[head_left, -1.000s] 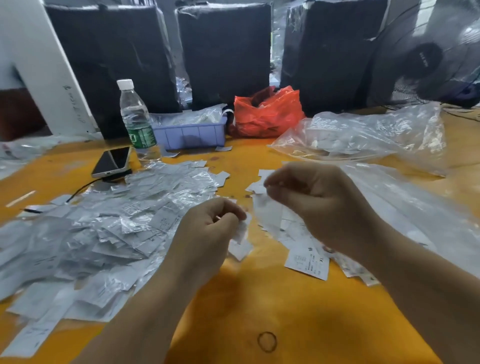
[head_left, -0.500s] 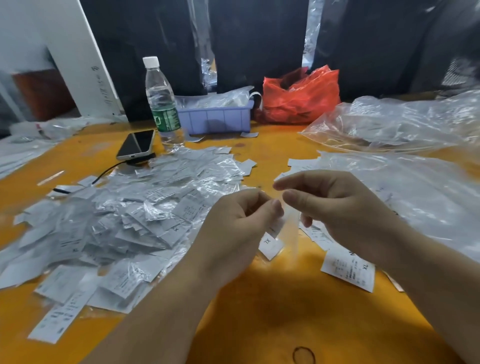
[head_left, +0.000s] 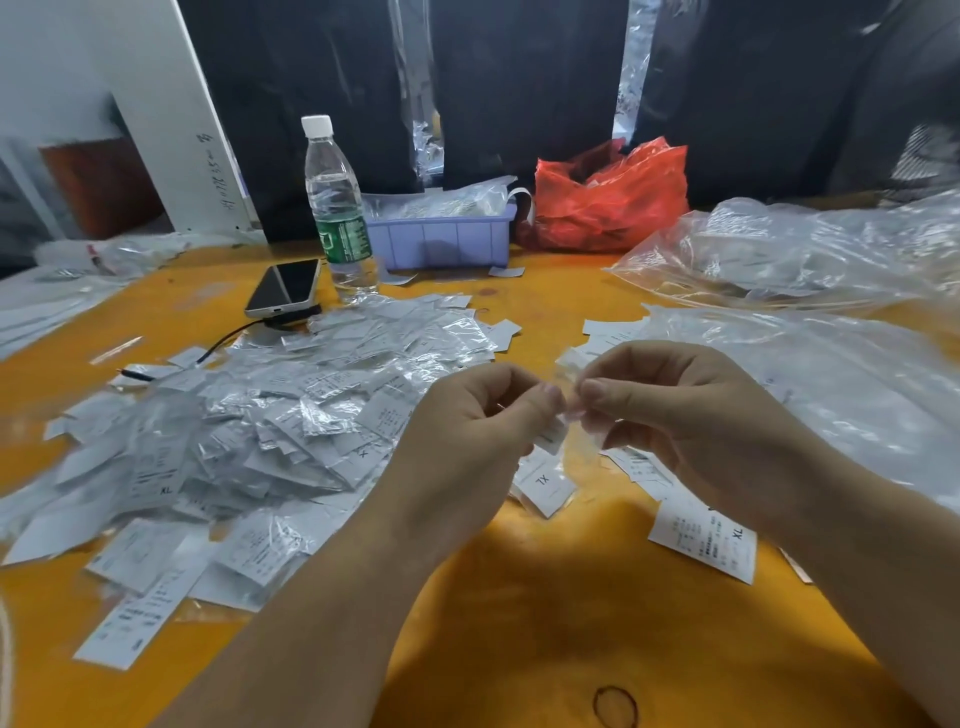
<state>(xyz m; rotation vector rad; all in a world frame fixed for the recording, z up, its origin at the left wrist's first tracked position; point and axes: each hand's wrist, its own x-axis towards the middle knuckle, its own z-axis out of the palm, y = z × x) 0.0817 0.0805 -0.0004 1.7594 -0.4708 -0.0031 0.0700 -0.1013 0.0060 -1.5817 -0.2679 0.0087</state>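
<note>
Left hand (head_left: 480, 428) pinched label (head_left: 551, 439); right hand (head_left: 696, 431) pinched clear bag (head_left: 586, 441) touching label's right side, both hanging down.

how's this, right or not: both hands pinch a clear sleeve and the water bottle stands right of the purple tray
Not quite: in the head view the water bottle stands left of the purple tray. The left hand and right hand do pinch the clear sleeve.

On the counter (head_left: 519, 597), a heap of labels (head_left: 249, 426) lies left and plastic sleeves (head_left: 810, 374) right. Behind the heap sit a phone (head_left: 283, 288) and a bottle (head_left: 337, 208); right of the bottle stands a tray (head_left: 441, 241), then a bag (head_left: 608, 200).
</note>
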